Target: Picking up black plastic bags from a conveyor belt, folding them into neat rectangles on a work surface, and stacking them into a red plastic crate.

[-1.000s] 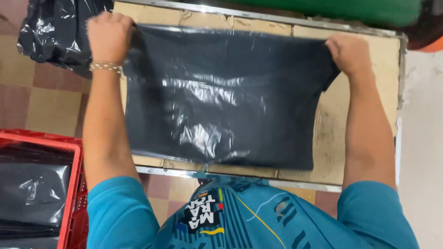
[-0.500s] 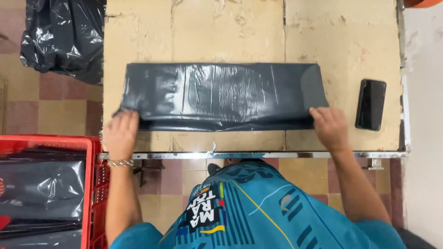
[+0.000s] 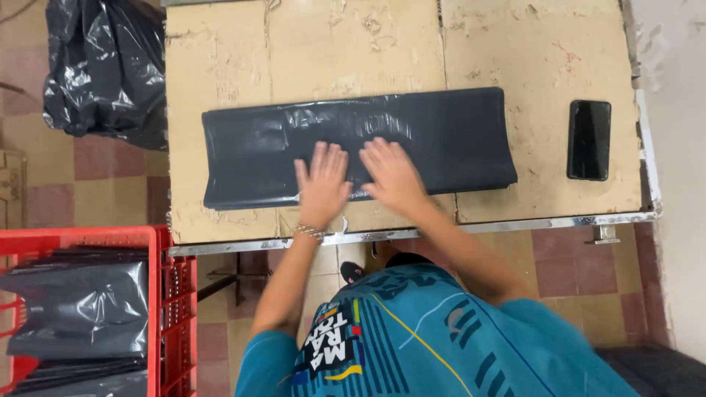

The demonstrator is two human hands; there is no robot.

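Note:
A black plastic bag, folded into a long flat strip, lies across the worn tan table. My left hand and my right hand rest flat on the strip's middle, side by side, fingers spread and palms down. Neither hand grips anything. A bracelet circles my left wrist.
A black phone lies near the table's right edge. A red crate with folded black bags stands on the floor at lower left. A bulging black sack sits at upper left. A wall runs along the right.
The bag went from spread open to folded into a strip. My hands slid from the strip's two outer ends to its middle, now pressing flat.

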